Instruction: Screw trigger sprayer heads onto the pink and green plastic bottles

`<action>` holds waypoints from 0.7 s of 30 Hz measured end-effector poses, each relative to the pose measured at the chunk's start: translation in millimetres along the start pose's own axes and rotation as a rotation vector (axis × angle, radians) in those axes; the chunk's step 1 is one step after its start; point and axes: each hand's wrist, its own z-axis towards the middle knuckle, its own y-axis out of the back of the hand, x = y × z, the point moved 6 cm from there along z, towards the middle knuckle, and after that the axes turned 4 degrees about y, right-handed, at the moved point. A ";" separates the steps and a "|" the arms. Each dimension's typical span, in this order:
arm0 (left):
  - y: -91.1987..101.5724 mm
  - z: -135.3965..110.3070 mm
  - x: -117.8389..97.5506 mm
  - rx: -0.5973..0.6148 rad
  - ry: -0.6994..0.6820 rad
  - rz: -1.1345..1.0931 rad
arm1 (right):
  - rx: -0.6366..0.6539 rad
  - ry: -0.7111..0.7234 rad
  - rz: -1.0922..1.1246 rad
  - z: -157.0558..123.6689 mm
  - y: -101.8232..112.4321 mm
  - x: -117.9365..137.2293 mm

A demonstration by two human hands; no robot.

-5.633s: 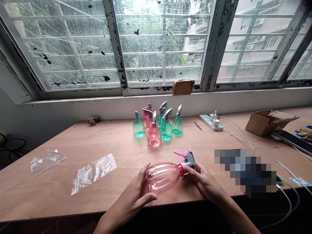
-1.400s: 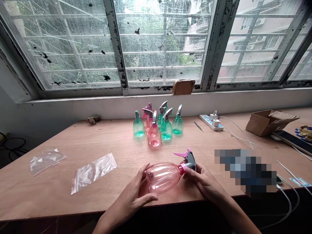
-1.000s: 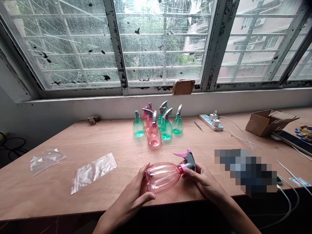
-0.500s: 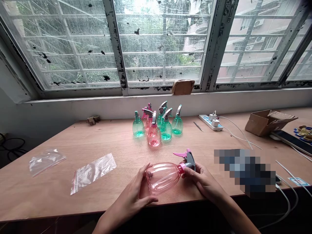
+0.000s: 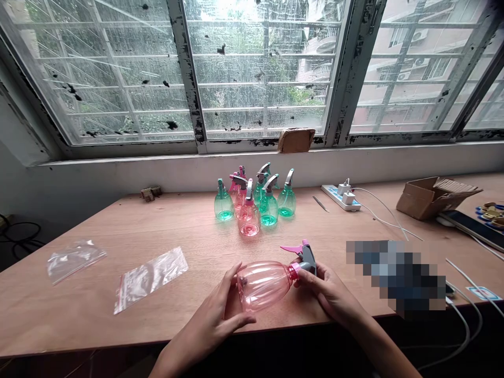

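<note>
A clear pink spray bottle (image 5: 264,283) lies on its side near the front edge of the wooden table (image 5: 189,247). My left hand (image 5: 220,315) wraps round the bottle's base, thumb under and fingers over. At the neck, my right hand (image 5: 326,291) grips the grey spray head (image 5: 308,258), whose pink trigger points left and up. Both hands are closed on the bottle.
Several green and pink spray bottles (image 5: 255,202) stand grouped at the table's middle back. Two clear zip bags (image 5: 151,278) lie left. A power strip (image 5: 340,198) with white cables, a cardboard box (image 5: 431,197) and a phone (image 5: 470,226) sit right. A blurred patch (image 5: 396,278) is right of my hand.
The bottle has turned slightly in my hands over the frames; its place on the table is nearly unchanged. Both hands keep their grip.
</note>
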 end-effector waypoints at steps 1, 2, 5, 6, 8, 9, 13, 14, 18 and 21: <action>-0.6 0.6 0.8 -0.001 -0.005 0.008 | 0.001 0.000 0.000 0.0 0.2 -0.2; -0.9 1.1 1.5 -0.005 -0.010 0.016 | 0.005 -0.001 -0.001 0.0 0.2 -0.4; -0.2 1.5 1.7 -0.021 -0.013 0.030 | 0.013 0.001 0.001 0.1 0.7 -1.5; 0.3 1.2 1.2 -0.023 -0.007 0.029 | 0.015 0.002 0.004 0.1 0.8 -2.0; 1.2 -0.1 -1.0 -0.012 0.004 0.020 | 0.018 0.006 0.012 0.3 1.1 -2.7; 1.6 -0.9 -2.5 -0.002 0.005 0.010 | 0.016 0.007 0.017 0.4 1.3 -3.0; 3.1 -3.8 -6.7 0.019 -0.002 -0.029 | 0.001 0.002 0.035 0.3 2.0 -3.8; 3.2 -4.0 -6.7 0.019 -0.003 -0.035 | -0.005 0.000 0.039 0.2 2.1 -3.6; 2.5 -3.8 -4.5 0.024 0.019 -0.108 | -0.026 -0.006 0.046 -0.5 2.0 -2.1; 3.6 -4.0 -2.9 0.004 0.051 -0.126 | -0.033 -0.007 0.040 -0.7 1.5 -1.2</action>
